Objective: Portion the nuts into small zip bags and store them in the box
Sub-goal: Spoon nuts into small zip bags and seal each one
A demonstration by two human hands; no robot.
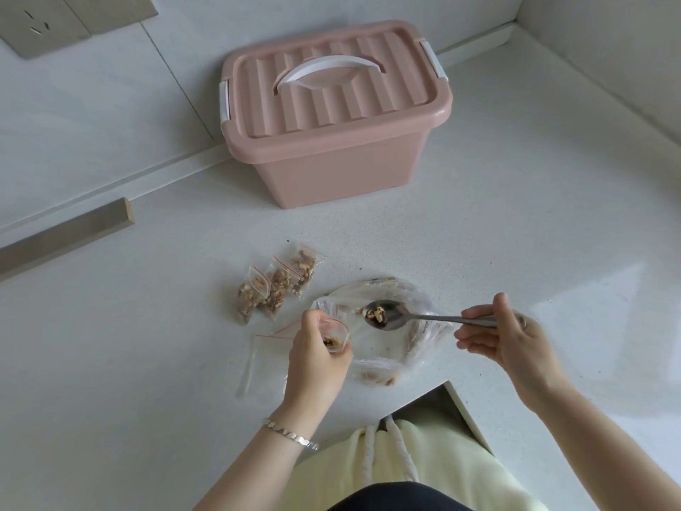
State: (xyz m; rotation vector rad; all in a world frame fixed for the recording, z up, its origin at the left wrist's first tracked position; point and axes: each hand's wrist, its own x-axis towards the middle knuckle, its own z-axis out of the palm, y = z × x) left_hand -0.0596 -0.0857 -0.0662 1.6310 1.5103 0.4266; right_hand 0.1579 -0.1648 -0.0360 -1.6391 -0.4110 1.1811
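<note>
Scooping is going on at the lower centre of the frame. Our left hand (317,357) is gripping a small zip bag (336,335), fingers curled round it and holding its mouth open toward the right. A few nut pieces are showing inside it. Our right hand (505,335) is pinching the handle of a metal spoon (387,315) between thumb and fingers. The spoon's bowl is hanging over the large clear bag (401,348) with a small heap of nuts (376,313) on it, just right of the little bag's mouth and not yet over it.

Three filled bags (274,285) are lying side by side on the white counter (516,223), just up and left of the hands (their red zip strips are looking closed, though they are too small for us to be sure). Flat empty bags (258,357) are lying under and to the left of the left hand. The pink box (328,116) is sitting at upper centre, well apart from the bags, with its lid on.

We are judging this to be the fourth portion, partly filled, with nothing stored yet. The next move is calling for the spoon to travel level to the left and tip slowly into the mouth, with the left hand keeping that mouth wide so nothing is spilling onto the counter. Sealing the bag and opening the box are waiting after that.
</note>
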